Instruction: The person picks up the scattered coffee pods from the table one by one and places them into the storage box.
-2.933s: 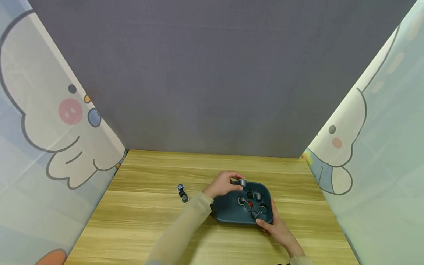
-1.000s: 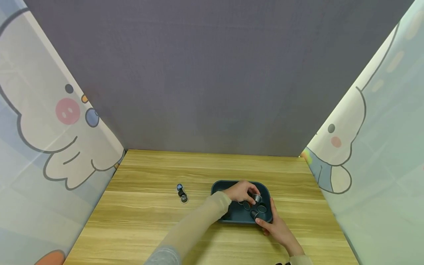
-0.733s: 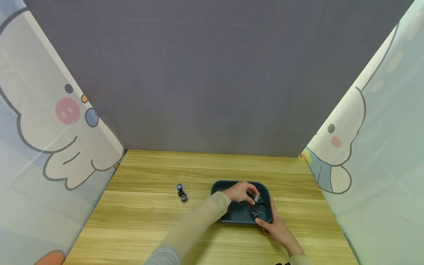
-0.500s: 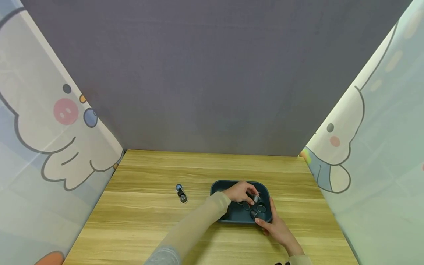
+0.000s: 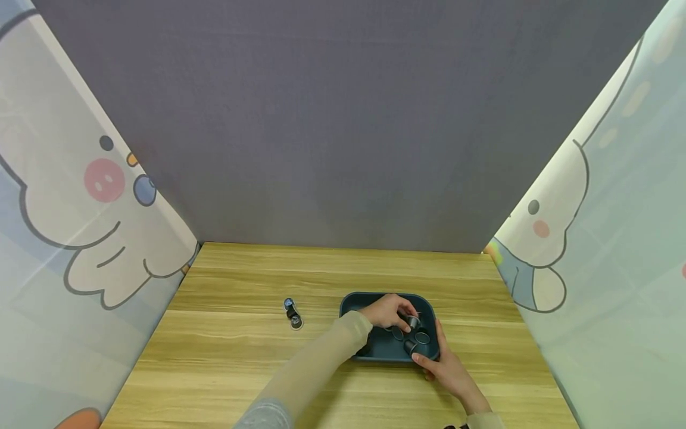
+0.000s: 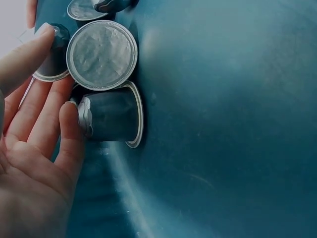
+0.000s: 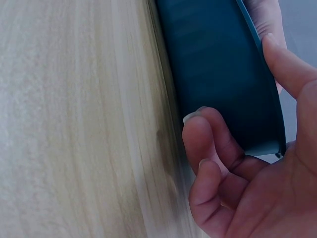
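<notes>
My left hand [image 5: 388, 310] reaches into a dark blue tray [image 5: 387, 353] and pinches a grey coffee capsule [image 5: 413, 322] between thumb and fingers. The left wrist view shows the thumb on that capsule [image 6: 58, 55], right beside a foil-lidded capsule [image 6: 102, 55]. Below these, a dark capsule [image 6: 111, 115] lies on its side against a fingertip. At the near right corner, my right hand [image 5: 451, 370] grips the tray, its thumb on the rim and its fingers curled by the outer wall [image 7: 218, 74]. More capsules lie around the left hand, some partly hidden by it.
On the wooden table [image 5: 225, 357], left of the tray, a small row of capsules [image 5: 292, 313] stands close together. A grey panel [image 5: 343, 131] rises behind the table, with cartoon-printed sheets [image 5: 80, 149] at both sides.
Earlier the left hand held the grey capsule above the tray's back part. It has moved right and down into the tray among the other capsules, then stayed almost still. The right hand keeps its grip.
</notes>
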Available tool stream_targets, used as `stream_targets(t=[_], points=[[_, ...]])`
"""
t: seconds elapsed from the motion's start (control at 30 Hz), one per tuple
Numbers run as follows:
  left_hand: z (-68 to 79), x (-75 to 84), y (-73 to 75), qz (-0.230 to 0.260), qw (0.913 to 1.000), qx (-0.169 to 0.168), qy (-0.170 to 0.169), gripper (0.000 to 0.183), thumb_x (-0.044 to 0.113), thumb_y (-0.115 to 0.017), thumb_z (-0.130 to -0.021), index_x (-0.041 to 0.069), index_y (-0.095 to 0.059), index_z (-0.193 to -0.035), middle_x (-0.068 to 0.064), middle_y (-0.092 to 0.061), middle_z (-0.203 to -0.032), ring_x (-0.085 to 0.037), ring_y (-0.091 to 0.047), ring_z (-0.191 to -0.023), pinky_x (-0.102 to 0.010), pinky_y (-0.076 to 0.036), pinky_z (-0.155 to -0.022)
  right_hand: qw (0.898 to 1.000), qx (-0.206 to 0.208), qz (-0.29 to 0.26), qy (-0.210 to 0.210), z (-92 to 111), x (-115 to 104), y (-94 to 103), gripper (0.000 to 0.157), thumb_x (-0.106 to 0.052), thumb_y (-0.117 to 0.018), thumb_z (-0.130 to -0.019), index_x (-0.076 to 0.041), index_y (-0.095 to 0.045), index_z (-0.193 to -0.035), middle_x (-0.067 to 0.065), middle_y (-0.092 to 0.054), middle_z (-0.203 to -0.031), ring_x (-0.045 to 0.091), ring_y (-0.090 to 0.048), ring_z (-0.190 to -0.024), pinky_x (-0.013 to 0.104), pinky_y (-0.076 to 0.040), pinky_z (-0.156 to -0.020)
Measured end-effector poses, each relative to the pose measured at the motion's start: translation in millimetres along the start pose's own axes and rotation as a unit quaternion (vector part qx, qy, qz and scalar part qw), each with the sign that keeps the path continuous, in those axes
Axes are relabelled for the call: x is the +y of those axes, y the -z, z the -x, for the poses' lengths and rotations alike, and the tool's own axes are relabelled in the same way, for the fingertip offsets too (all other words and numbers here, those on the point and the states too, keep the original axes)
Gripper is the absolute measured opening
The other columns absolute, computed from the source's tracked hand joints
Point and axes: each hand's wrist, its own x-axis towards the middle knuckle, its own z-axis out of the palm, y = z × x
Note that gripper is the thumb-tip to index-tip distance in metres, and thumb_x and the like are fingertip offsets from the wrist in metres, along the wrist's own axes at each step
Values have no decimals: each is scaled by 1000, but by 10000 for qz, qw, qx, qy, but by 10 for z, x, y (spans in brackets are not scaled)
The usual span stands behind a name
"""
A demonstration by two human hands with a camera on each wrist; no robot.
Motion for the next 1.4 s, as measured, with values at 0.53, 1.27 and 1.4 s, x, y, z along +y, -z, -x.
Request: stream_targets(t=[0.53,1.27,1.4], points=[[-12,-19,23,436,9990,41,-84,26,6,-80,-84,11,-73,-108,10,-70,-101,-1,-64,-90,-21,-54,-76,10000,26,-34,-38,9,-4,-7,110,-34,-74,-91,-27,12,-160,10,-59,-71,23,-58,-61,33,-49,-60],[66,80,156,434,9984,230,-292,23,12,-78,-88,18,-72,-109,15,-68,-102,0,-63,-94,-22,-53,-81,10000,44,-60,-40,22,-3,-15,111,-33,-75,-90,-27,11,-160,8,-57,-65,22,-57,-60,32,-48,-58],[94,135,201,449,9982,231,-335,24,13,-77,-88,18,-72,-111,14,-68,-102,-1,-64,-94,-22,-52,-82,10000,21,-53,-30,15,-3,-9,111,-34,-75,-91,-26,12,-160,9,-58,-67,22,-57,-61,32,-48,-59]])
